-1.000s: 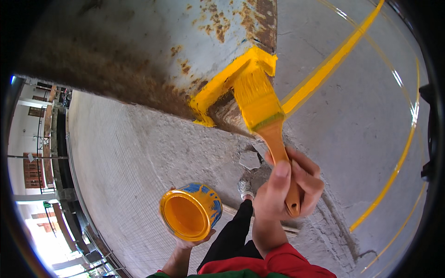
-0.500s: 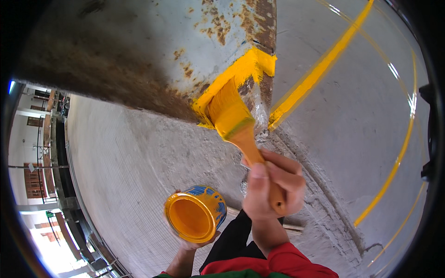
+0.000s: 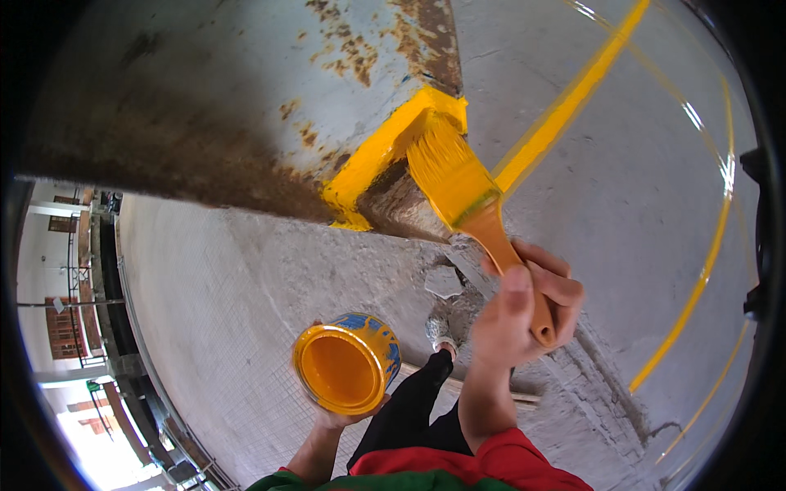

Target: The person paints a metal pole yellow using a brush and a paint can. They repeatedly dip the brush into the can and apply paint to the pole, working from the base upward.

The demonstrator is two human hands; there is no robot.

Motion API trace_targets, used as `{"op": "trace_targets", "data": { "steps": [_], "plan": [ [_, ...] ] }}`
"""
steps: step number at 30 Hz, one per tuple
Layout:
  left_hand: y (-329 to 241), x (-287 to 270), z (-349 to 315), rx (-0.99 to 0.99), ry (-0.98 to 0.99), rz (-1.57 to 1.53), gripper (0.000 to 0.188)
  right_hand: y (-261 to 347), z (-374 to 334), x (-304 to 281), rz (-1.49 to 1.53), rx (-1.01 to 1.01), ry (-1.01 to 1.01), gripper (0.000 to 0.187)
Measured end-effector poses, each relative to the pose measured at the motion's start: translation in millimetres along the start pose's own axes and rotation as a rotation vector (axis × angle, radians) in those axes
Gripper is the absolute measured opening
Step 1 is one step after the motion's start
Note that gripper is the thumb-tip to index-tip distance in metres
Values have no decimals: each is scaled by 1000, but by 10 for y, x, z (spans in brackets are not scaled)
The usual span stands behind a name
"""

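Note:
My right hand (image 3: 528, 315) is closed round the wooden handle of a wide paintbrush (image 3: 454, 180). Its bristles, coated in yellow, press against a yellow painted band (image 3: 381, 151) along the lower edge and corner of a grey, rust-marked steel column (image 3: 246, 98). Below the band, bare brownish metal shows at the corner. Down to the left, my left hand (image 3: 340, 417) supports an open paint can (image 3: 348, 364) from beneath. The can is tilted toward me, with yellow-orange paint inside and streaks down its blue side; most of the fingers are hidden behind it.
A yellow floor line (image 3: 573, 98) runs away from the corner, and another curved yellow line (image 3: 696, 295) lies at the right. Broken concrete (image 3: 443, 281) and a rough groove (image 3: 606, 372) mark the floor near my shoe (image 3: 440, 327). Railings (image 3: 78, 286) stand far left.
My right hand has moved the brush right along the band toward the corner. The column sits slightly further left in view. The can stays nearly where it was.

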State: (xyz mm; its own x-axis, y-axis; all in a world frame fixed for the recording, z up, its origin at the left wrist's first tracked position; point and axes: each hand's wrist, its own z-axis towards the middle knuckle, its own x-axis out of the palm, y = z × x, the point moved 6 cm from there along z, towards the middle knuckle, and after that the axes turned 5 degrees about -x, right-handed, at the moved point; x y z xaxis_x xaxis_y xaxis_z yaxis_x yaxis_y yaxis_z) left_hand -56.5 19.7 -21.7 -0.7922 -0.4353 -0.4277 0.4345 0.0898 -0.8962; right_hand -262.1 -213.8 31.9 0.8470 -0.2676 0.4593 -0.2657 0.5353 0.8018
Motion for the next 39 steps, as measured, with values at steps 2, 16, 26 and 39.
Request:
{"op": "trace_targets", "data": {
  "steps": [2, 16, 26, 39],
  "plan": [
    [-123, 41, 85, 9, -18, -4, 130, 60, 48, 206, -131, -136, 191, 21],
    [-637, 817, 6, -394, -307, 317, 112, -221, 980, 600, 392, 101, 914, 29],
    [-604, 1169, -386, -612, -360, 454, 121, -181, 797, 796, 387, -56, 991, 23],
    [-619, 988, -585, -551, -324, 497, 109, -332, 773, 877, 458, 153, 942, 31]
  ]
}}
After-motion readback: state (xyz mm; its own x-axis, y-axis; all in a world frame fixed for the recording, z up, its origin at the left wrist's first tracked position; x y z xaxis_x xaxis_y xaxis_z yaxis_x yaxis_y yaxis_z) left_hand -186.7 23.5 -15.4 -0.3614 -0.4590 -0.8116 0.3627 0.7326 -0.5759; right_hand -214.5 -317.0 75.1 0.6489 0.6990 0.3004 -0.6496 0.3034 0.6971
